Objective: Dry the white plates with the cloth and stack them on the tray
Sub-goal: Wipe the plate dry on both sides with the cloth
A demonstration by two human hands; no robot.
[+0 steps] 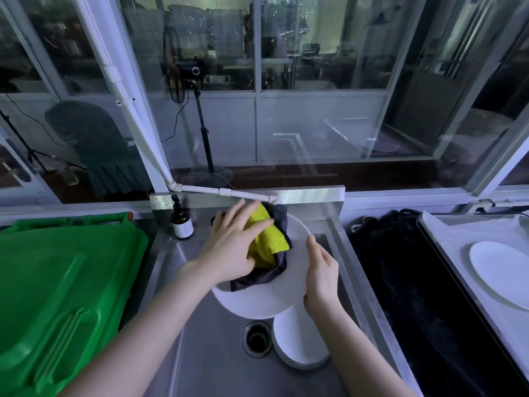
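White plates (pixel 257 299) three, yellow-grey cloth (pixel 267 243) one

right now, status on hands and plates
Left hand presses cloth on held plate; right hand grips its rim. Second plate on tray, stack in sink. Nothing blocking.

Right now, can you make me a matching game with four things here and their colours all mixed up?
Things:
1. cloth
2. bottle
3. bin
4. held plate

Colours:
a. green
b. white
c. brown
d. yellow and grey

Pairs: 1-d, 2-c, 3-a, 4-b
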